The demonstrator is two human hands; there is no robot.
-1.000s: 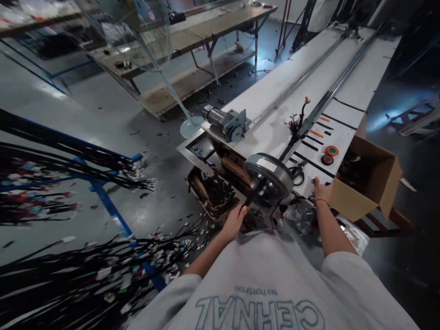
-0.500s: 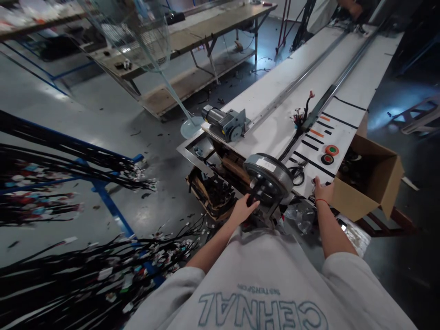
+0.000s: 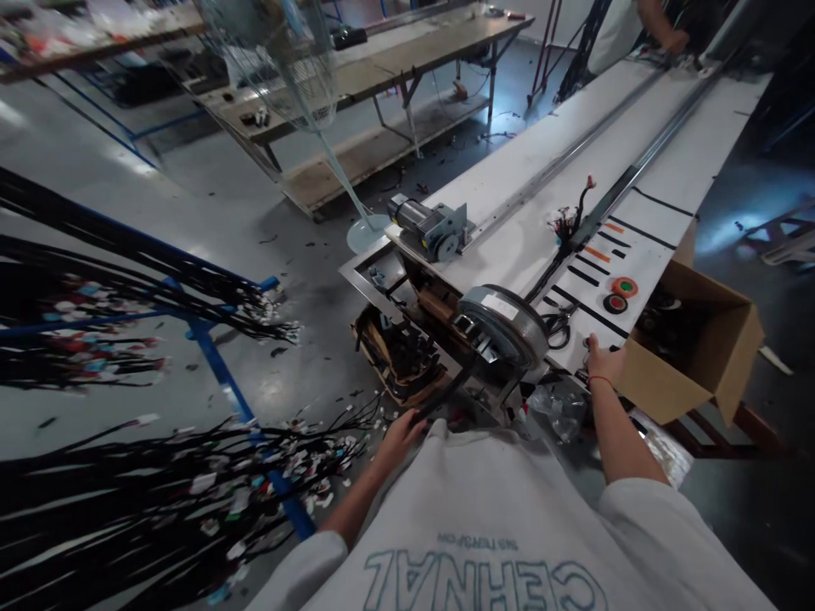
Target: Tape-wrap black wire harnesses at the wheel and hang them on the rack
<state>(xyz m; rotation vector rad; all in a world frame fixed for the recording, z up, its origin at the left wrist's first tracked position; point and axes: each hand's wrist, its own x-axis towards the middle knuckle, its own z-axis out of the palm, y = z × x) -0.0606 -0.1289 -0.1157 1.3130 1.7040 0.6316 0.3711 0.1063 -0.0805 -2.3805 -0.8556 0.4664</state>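
My left hand [image 3: 402, 431], low in front of my shirt, is closed on a black strip [image 3: 449, 392]. The strip runs up and right to the hub of a large dark wheel [image 3: 506, 322] with a white label, mounted at the near end of the white bench [image 3: 484, 263]. My right hand [image 3: 606, 361] is at the bench's near right corner, fingers curled beside a small silver part [image 3: 587, 344]. What it grips there is too small to make out. A bundle of black cable [image 3: 548, 267] with loose wire ends lies behind the wheel.
A red button [image 3: 615, 303] and a green-centred one [image 3: 625, 287] sit near an open cardboard box [image 3: 719, 356]. A motor [image 3: 417, 219] is at the bench's left corner. Cable harnesses hang from a blue rack [image 3: 220, 373]. A co-worker's hand [image 3: 675, 41] is at the far end.
My left hand has moved from the wheel's hub down and left, with the black strip now stretched between them. My right hand stays at the bench corner. The view has shifted slightly.
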